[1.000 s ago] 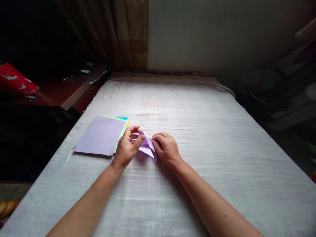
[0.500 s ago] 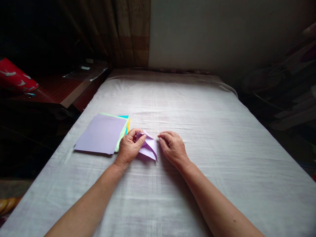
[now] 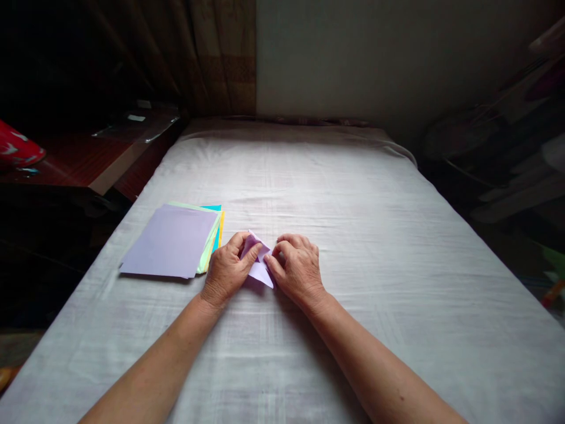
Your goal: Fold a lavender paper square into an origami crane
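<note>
A partly folded piece of purple paper [image 3: 261, 274] is between my hands, just above the pale sheet. My left hand [image 3: 229, 265] pinches its left side, thumb on top and fingers behind. From the right, my right hand [image 3: 296, 265] has its thumb against the paper's right edge, with its fingers curled at the far side. The folds under the fingers are partly hidden. Left of my left hand lies a stack of coloured paper [image 3: 170, 241], purple on top, with green, yellow and blue edges showing.
A pale checked sheet [image 3: 375, 265] covers the wide surface under my hands. At the left stands a brown wooden table [image 3: 106, 171] bearing a clear plastic sleeve [image 3: 150, 125] and a red object with white bird shapes [image 3: 17, 147]. A curtain [image 3: 225, 59] hangs behind.
My right hand has moved left, from apart to touching the folded purple paper, and its thumb now rests on the edge. My left hand keeps its pinch. The whole view has shifted slightly.
</note>
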`<state>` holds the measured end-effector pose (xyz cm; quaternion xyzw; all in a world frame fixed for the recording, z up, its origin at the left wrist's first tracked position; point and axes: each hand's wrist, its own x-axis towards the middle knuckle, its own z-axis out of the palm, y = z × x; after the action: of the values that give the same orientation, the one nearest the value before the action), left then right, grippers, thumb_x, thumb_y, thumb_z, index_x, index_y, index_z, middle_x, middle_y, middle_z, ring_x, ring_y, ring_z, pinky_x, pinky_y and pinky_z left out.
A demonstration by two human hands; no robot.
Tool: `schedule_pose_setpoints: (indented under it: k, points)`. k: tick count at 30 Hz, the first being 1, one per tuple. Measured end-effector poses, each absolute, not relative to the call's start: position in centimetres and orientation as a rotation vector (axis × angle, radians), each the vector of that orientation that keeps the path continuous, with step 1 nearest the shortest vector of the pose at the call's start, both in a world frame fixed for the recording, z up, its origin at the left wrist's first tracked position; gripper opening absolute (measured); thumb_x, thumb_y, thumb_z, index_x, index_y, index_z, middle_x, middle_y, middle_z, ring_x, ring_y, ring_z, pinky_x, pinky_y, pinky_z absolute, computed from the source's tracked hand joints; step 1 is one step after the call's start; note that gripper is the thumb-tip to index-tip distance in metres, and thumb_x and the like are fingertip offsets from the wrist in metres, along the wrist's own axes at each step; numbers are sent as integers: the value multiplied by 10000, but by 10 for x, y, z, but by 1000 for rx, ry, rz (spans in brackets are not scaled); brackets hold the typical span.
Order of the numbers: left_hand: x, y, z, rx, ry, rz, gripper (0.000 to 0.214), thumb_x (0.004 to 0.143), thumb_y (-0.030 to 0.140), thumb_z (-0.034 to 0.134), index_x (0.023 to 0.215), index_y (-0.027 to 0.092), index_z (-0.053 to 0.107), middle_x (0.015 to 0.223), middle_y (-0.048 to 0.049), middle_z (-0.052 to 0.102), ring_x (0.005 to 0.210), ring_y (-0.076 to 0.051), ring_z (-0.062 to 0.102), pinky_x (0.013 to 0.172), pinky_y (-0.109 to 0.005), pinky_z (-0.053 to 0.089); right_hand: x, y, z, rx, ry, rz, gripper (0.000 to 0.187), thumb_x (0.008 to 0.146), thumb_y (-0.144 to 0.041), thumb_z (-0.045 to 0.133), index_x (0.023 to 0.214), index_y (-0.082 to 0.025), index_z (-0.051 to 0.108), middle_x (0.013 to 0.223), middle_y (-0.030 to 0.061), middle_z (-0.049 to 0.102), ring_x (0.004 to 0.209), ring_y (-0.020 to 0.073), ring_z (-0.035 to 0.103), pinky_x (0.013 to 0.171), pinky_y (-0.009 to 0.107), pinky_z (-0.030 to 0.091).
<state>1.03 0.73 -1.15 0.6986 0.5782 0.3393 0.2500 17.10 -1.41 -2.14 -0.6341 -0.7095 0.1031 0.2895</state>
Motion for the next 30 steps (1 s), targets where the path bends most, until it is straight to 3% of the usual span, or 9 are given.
schedule_pose_setpoints:
  k: [4, 11, 19, 25, 30]
  points:
    - [9, 7, -12, 1905, 1522, 905, 222, 860, 429, 574, 909, 227, 653, 802, 24, 693, 706, -131, 614, 642, -213, 425, 170, -13, -21, -1721, -1901, 256, 148, 840, -344, 680, 790, -213, 631, 1028, 48, 661, 985, 226, 535, 837, 370, 320]
    - [8, 8, -14, 1896, 1532, 902, 257, 867, 422, 534, 823, 198, 653, 696, 34, 635, 639, -117, 556, 594, -205, 394, 175, -4, -24, -1609, -1897, 362, 110, 888, -317, 641, 964, -281, 711, 1063, 33, 679, 1025, 220, 557, 864, 369, 336]
    - [12, 16, -8, 1760, 1467, 951, 304, 822, 475, 596, 927, 211, 704, 827, 9, 709, 753, -156, 636, 682, -223, 466, 174, 2, -24, -1571, -1922, 375, 102, 894, -272, 643, 831, -259, 723, 998, 16, 709, 1001, 201, 580, 842, 355, 340]
    - [16, 27, -8, 1652, 1470, 986, 304, 777, 470, 606, 784, 186, 712, 715, 5, 687, 633, -146, 609, 605, -226, 470, 174, 1, -24, -1571, -1948, 366, 92, 892, -272, 651, 829, -254, 716, 1002, 11, 707, 992, 196, 573, 837, 351, 331]
    - [15, 29, -7, 1662, 1473, 1048, 320, 799, 475, 596, 780, 183, 725, 770, -24, 735, 696, -170, 653, 654, -243, 500, 174, 1, -23, -1581, -1955, 360, 98, 898, -285, 644, 835, -262, 715, 1001, 12, 706, 992, 201, 567, 829, 357, 328]
